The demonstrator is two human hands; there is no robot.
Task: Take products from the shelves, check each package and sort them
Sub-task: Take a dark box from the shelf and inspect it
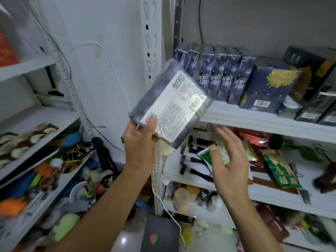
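The left hand point(140, 140) is gripping the wrapped box point(151, 95) by its near-left corner, thumb on the white label point(174, 106), holding it in the air with its long axis rising to the far right. The right hand point(229, 160) is hovering below and right of it, fingers point(227, 135) spread, holding nothing, nearer the white shelf point(254, 120) carrying matching dark boxes point(223, 77).

A thin white wire point(109, 57) looped across the pale wall point(109, 24) at far left, beside a perforated white upright point(150, 42). Orange-handled scissors point(47, 176) lay low on the left. A dark grey item point(160, 235) with a red-and-green mark sat nearest, bottom centre.
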